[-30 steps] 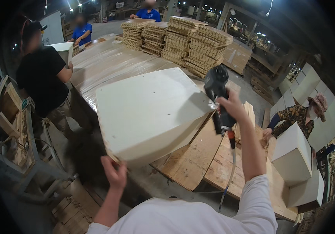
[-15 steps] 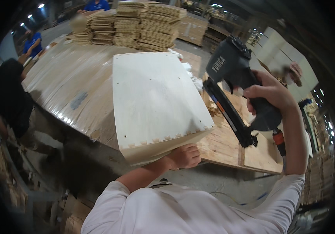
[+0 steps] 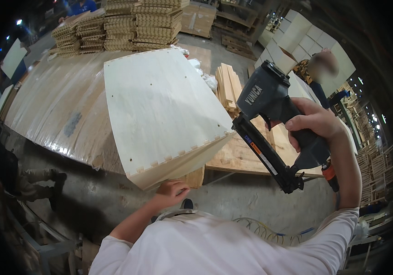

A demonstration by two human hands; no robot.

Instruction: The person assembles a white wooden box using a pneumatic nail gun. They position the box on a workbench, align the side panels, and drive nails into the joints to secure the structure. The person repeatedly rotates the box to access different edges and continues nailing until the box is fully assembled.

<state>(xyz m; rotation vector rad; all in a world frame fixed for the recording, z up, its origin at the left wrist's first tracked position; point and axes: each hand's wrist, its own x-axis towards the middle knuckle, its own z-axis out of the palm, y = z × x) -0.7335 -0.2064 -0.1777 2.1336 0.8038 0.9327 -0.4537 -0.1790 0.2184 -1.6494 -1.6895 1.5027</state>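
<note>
My right hand (image 3: 313, 121) is wrapped round the grip of a black pneumatic nail gun (image 3: 276, 89), raised over the right side of the table. Its nose points at the near right corner of a pale plywood box (image 3: 164, 107), close to the edge. The box has finger-jointed edges and several small dark holes in its top panel. It sits tilted at the table's near edge. My left hand (image 3: 173, 191) is curled closed just below the box's near side, with nothing visible in it. Whether it touches the box, I cannot tell.
Stacks of notched wooden panels (image 3: 144, 27) stand at the far left of the film-wrapped table (image 3: 59, 105). Wood strips (image 3: 227, 87) and white plastic bags (image 3: 201, 71) lie beyond the box. An air hose (image 3: 270, 231) trails on the floor. Another person (image 3: 318, 73) is at the right.
The nail gun has come down and left, its nose now close to the box corner. My left hand has moved left along the box's near side. My view has shifted to the right.
</note>
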